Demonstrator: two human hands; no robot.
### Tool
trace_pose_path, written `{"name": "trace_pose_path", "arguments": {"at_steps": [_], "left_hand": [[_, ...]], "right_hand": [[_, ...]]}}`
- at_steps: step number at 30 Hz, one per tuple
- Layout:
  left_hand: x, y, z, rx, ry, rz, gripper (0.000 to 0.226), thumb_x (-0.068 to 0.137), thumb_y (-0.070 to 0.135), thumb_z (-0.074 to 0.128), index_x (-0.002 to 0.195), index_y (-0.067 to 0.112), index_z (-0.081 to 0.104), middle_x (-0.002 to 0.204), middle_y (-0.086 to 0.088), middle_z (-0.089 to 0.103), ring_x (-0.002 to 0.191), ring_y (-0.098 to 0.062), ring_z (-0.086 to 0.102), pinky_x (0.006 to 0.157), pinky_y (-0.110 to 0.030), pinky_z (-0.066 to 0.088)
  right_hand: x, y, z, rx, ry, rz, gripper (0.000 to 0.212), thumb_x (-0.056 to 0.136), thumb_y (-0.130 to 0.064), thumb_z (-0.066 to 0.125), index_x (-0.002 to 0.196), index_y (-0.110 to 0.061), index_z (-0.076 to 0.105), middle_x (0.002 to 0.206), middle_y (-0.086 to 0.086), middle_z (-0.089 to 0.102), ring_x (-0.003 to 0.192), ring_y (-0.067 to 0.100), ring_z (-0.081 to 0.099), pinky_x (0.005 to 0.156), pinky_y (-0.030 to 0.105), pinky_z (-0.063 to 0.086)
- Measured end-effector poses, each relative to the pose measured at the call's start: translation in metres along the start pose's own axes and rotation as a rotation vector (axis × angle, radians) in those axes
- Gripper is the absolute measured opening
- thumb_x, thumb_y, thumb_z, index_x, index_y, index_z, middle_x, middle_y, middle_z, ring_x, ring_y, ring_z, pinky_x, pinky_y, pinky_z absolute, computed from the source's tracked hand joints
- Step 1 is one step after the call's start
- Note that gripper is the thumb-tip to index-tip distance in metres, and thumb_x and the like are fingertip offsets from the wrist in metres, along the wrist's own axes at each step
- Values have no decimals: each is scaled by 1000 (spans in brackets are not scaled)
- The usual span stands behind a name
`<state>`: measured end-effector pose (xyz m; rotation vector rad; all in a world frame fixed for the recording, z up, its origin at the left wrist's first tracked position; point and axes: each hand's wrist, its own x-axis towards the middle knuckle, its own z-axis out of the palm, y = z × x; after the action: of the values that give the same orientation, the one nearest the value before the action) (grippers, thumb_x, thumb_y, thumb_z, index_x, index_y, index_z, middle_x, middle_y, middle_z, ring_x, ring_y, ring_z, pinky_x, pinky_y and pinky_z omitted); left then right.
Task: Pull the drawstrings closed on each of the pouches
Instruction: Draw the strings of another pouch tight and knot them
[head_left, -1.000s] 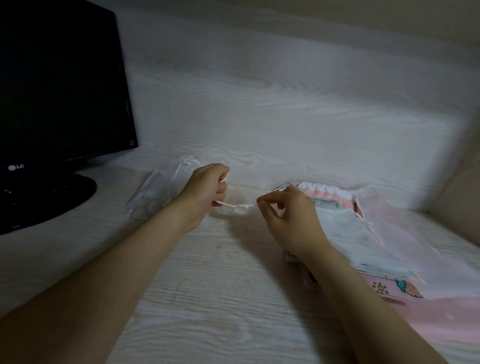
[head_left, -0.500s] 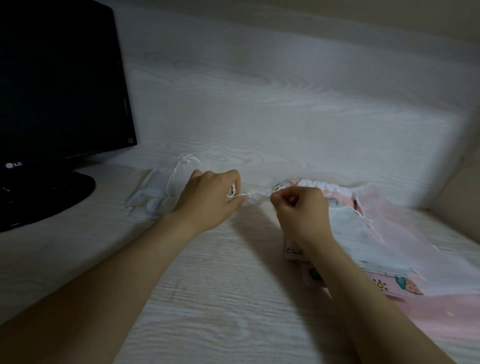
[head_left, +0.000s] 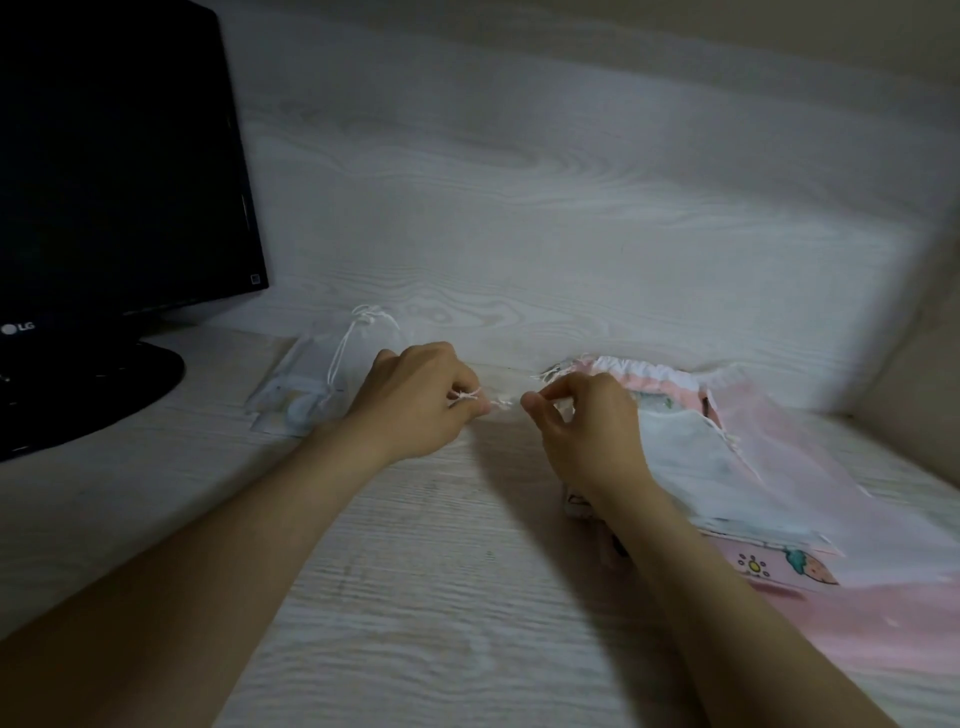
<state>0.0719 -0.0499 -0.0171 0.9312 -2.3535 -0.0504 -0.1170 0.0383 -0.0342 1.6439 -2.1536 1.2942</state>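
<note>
My left hand (head_left: 415, 400) and my right hand (head_left: 582, 431) meet over the middle of the desk, both pinching a thin white drawstring (head_left: 491, 401) that runs between their fingertips. A pile of pouches (head_left: 727, 467) lies under and to the right of my right hand: a pink one with a white gathered top, a white one, a sheer pale pink one and a printed pink one at the bottom. To the left lies a sheer white pouch (head_left: 322, 379) with its cord bunched at the top, partly hidden by my left hand.
A black monitor (head_left: 114, 156) on a round black stand (head_left: 88, 395) fills the left side. The pale wood-grain desk (head_left: 415, 597) meets a matching back panel (head_left: 519, 208). A beige wall (head_left: 914, 353) closes the right.
My hands have drawn closer together, so the stretch of drawstring between them is shorter. My left hand moved right, away from the sheer white pouch.
</note>
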Motion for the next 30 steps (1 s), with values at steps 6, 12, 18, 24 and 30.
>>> {"name": "trace_pose_path", "arguments": {"at_steps": [6,12,18,24,30], "left_hand": [[1,2,1,-142,50,-84,28,93,42,75,73,23,76,80,11,71,77,-9,66,76,-34,51],[1,15,-1,-580,-109,-303,19,89,18,69,74,18,79,76,7,78,80,-9,74,79,-30,60],[5,18,-6,-938,-164,-522,31,92,18,45,73,2,64,71,-24,70,72,-29,68,70,-35,55],[9,20,1,-1164,7,-541,21,90,8,49,70,6,56,64,-13,51,59,-25,54,57,-37,52],[2,29,-11,-1309,-152,-419,22,92,10,52,73,7,63,100,-17,73,52,-13,42,44,-25,26]], "right_hand": [[4,-4,-1,117,-51,138,16,98,-34,67,92,-20,64,93,-4,69,98,22,63,74,28,40],[-3,-5,-4,162,-27,89,15,98,-27,69,90,-14,64,85,-7,68,85,12,65,66,21,39],[-6,-12,-1,144,-8,-30,16,92,-30,73,83,-18,67,80,-12,69,82,5,68,73,24,51],[-7,-11,-1,139,-29,-29,15,92,-27,73,84,-16,68,80,-9,71,83,6,69,75,29,55],[-7,-10,-1,126,-46,-40,15,93,-28,73,84,-17,67,79,-12,68,81,5,67,71,23,51]]}}
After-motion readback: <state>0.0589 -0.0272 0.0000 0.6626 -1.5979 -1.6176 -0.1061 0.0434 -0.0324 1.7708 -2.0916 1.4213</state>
